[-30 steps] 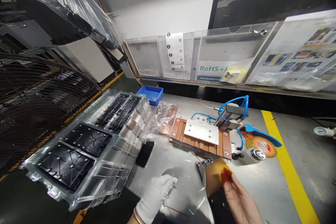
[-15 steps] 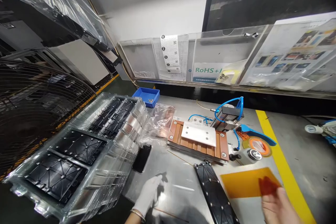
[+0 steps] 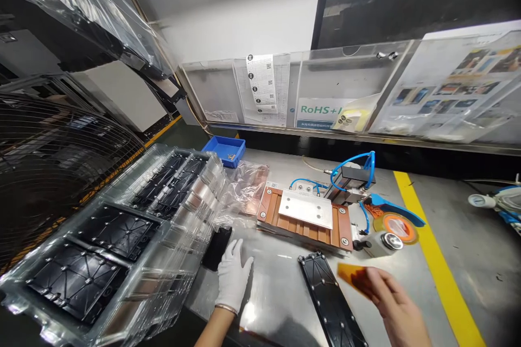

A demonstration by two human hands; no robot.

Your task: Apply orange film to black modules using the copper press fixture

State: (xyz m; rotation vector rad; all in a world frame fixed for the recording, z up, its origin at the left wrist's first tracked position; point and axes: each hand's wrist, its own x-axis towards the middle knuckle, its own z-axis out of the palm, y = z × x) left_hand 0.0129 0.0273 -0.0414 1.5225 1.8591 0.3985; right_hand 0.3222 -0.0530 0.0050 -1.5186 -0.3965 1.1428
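Left hand (image 3: 233,276), in a white glove, lies palm down on the steel bench (image 3: 280,282), fingers spread wide and pointing away from the person; holds nothing. Its fingertips are just beside a flat black item (image 3: 217,248) lying at the edge of the clear tray stack (image 3: 122,233); contact cannot be confirmed. Forearm enters from the lower edge.

Right hand (image 3: 396,309), bare, is raised just above the bench at lower right, blurred. Thumb and fingers pinch one end of an amber film sheet (image 3: 350,275); the sheet's free end points left, toward the black plate (image 3: 331,301).

Surface, left to right: wire fan guard (image 3: 52,162); clear trays holding black moulded parts; small blue bin (image 3: 225,150) at the back; crumpled clear bag (image 3: 248,187); copper-coloured fixture (image 3: 305,217) with a pale metal top plate and blue air hoses (image 3: 350,165); blue tape dispenser (image 3: 396,219) with an amber roll. A yellow line (image 3: 435,260) runs across the bench at right. Clear document holders with a RoHS sign (image 3: 321,110) stand along the back.

Black plate: long, narrow, studded with small bright screw heads, flat on the bench between the two hands, in front of the fixture. Film: translucent orange, darker where the fingers show through it.
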